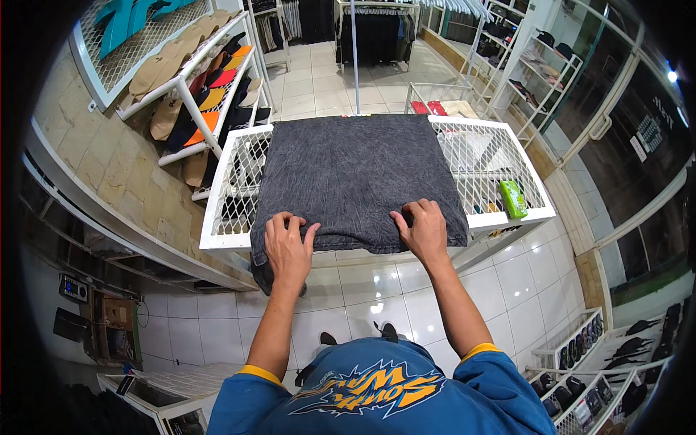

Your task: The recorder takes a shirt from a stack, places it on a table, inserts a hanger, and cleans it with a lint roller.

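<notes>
A dark grey garment with a mottled, washed look (353, 168) lies spread over a white metal mesh table (220, 206), its near edge hanging slightly over the table's front. My left hand (288, 244) rests on the cloth near its front left corner, fingers curled and thumb pointing inward; a piece of the cloth droops below it. Toward the front right corner, my right hand (424, 225) touches the cloth with thumb and forefinger bent toward each other. Whether either hand pinches the fabric cannot be told.
A green packet (513, 199) lies at the table's right end. Caps fill a white rack (201, 114) on the left. Behind the table stand a thin upright pole (356, 65), a wire basket (443, 93) and clothes rails (375, 32). Glass doors (614, 119) are at the right.
</notes>
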A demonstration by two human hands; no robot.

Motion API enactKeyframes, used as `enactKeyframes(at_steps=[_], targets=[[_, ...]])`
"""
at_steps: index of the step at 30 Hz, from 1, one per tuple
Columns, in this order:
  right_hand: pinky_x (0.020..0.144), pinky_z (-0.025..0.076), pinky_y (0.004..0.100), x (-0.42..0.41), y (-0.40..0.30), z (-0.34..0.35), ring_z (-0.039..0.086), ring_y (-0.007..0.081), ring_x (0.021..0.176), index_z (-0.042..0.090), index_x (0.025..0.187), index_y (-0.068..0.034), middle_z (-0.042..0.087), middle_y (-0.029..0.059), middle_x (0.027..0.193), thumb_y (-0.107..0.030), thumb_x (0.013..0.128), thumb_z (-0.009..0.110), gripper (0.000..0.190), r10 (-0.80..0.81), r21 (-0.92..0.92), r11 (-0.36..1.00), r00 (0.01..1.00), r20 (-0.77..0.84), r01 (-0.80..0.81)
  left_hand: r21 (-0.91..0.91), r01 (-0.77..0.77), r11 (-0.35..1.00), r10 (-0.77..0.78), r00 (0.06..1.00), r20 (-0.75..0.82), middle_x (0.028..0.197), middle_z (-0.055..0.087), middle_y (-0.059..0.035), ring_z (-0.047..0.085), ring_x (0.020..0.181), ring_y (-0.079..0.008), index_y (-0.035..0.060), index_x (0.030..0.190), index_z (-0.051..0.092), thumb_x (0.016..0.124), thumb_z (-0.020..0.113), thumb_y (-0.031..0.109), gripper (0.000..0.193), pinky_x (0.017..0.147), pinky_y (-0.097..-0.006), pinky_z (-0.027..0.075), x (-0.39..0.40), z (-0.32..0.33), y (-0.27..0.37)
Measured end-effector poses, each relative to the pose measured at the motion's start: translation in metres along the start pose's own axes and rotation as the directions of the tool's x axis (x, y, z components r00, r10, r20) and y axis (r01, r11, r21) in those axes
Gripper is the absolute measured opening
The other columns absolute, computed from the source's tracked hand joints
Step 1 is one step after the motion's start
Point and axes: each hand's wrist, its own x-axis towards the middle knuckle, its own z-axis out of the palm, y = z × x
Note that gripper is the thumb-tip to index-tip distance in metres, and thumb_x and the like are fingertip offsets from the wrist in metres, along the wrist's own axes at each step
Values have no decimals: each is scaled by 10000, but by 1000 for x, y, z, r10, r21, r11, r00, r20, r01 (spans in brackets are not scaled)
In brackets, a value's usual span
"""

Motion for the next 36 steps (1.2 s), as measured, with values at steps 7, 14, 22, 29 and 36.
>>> enactKeyframes(at_steps=[7,14,22,29,36], targets=[[849,496,447,21,-5,1,622,343,960,741,992,-42,664,151,974,-308,831,819,321,2,27,1000,998,65,-4,111,-42,993,57,989,-136,1047,622,-95,580,1033,-307,50,969,724,860,809,333,315,905,-435,461,-1,-10,-1],[845,448,449,30,-2,46,587,312,995,739,1061,-82,646,115,1049,-315,885,767,293,10,-38,999,999,31,-9,-51,77,996,-76,997,26,1087,639,-91,590,1042,-302,53,961,767,855,817,321,293,900,-433,464,-15,8,-8],[801,464,433,28,-20,29,606,309,893,659,880,-72,635,102,952,-331,835,803,300,31,-135,989,988,-151,-52,-13,32,999,-31,997,65,1107,652,-94,589,1090,-318,46,1072,758,864,788,418,427,959,-448,459,5,-11,-14],[678,544,474,9,14,4,652,355,778,640,761,-44,658,147,786,-243,836,732,232,113,-179,977,993,-15,-114,64,201,978,-209,961,179,954,671,-100,606,973,-310,41,841,690,869,778,354,326,824,-463,474,33,8,-21],[847,508,455,4,32,10,626,355,934,716,900,-12,663,151,925,-250,815,768,258,129,-99,985,987,-95,-139,-49,119,992,-120,992,-26,1007,619,-115,579,1029,-334,62,996,676,906,741,270,236,926,-459,447,22,30,-24]])
